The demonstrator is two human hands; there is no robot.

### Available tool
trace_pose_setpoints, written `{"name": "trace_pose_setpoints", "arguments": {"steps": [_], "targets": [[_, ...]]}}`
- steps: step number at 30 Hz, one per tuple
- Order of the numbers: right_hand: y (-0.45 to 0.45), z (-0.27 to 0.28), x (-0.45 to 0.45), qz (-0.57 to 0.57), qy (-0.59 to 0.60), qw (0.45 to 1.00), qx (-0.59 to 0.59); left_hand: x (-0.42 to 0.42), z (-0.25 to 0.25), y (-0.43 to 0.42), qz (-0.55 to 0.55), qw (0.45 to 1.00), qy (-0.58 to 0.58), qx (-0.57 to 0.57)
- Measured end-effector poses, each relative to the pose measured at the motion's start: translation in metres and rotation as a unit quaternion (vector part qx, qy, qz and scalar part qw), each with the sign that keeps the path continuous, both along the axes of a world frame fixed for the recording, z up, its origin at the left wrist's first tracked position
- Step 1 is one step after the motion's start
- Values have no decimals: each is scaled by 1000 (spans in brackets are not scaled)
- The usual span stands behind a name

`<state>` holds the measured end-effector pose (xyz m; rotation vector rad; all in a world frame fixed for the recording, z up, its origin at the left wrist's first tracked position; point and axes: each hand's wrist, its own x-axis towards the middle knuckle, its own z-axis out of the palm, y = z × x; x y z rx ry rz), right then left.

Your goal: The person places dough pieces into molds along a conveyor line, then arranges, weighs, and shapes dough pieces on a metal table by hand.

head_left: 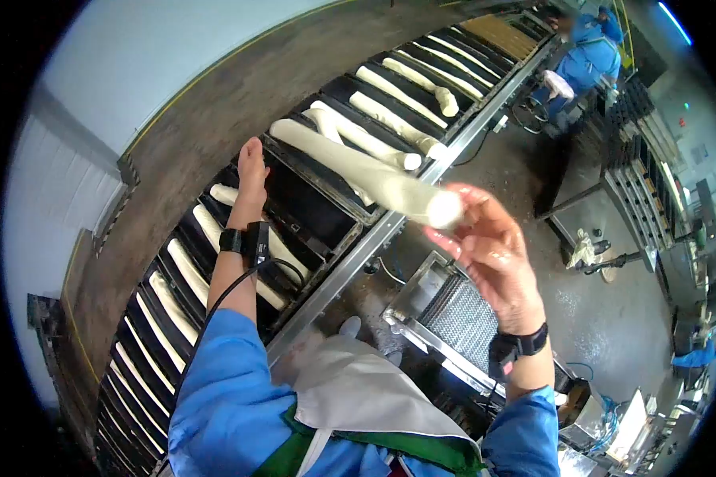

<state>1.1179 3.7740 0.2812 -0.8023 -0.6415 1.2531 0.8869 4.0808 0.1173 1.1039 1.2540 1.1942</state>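
A long pale dough stick [350, 168] slants over the black trays, slightly blurred. Its near end is between the thumb and fingers of my right hand [489, 246], which is closed around it and looks wet. The far end of the stick is unsupported, a little to the right of my left hand [252, 175]. That hand is over the far edge of a black tray [314, 199], fingers stretched out with no dough in them. Part of its fingers is turned away from view. Beside it, another dough stick [224, 194] lies in a tray groove.
Black trays with several dough sticks [184, 270] run along a metal-railed line [334, 278]. Beyond, a person in blue [589, 60] is at the line's far end. A machine with a mesh belt [461, 318] stands at right, near a tray rack [652, 167].
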Motion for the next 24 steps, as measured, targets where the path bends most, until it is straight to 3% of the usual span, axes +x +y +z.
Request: {"name": "trace_pose_setpoints", "arguments": {"steps": [2, 4, 5, 8, 9, 11, 13, 15, 18, 20, 22, 23, 24], "targets": [[3, -24, 5, 40, -38, 998, -7, -6, -1, 1, -26, 998, -1, -54], [-3, -38, 15, 1, -60, 996, -68, -2, -5, 1, -58, 989, 122, -54], [-9, -46, 22, -26, -57, 994, -91, 0, -30, 12, -39, 989, 134, -57], [-37, -81, 48, -89, -66, 983, -146, 18, -33, 12, 6, 974, 201, -99], [-49, -91, 55, -121, -57, 975, -178, 20, -39, 14, 25, 988, 119, -97], [-75, -110, 66, -158, -47, 964, -210, 20, -69, 31, 59, 981, 120, -140], [-101, -129, 72, -191, -36, 949, -247, 30, -63, 26, 117, 963, 109, -218], [-122, -144, 78, -207, -43, 939, -273, 20, -121, 51, 92, 973, -9, -212], [-144, -157, 81, -231, -63, 924, -299, 28, -109, 14, -12, 976, -136, -170], [-156, -166, 88, -234, -66, 914, -324, 42, -30, -24, -5, 979, -48, -200], [-162, -175, 94, -241, -62, 911, -328, 49, -17, -19, -28, 967, 212, -137], [-164, -177, 95, -244, -66, 906, -341, 52, -38, 3, 46, 901, 425, 75], [-167, -177, 96, -247, -71, 899, -354, 63, -20, 8, 64, 877, 441, 181]]}}
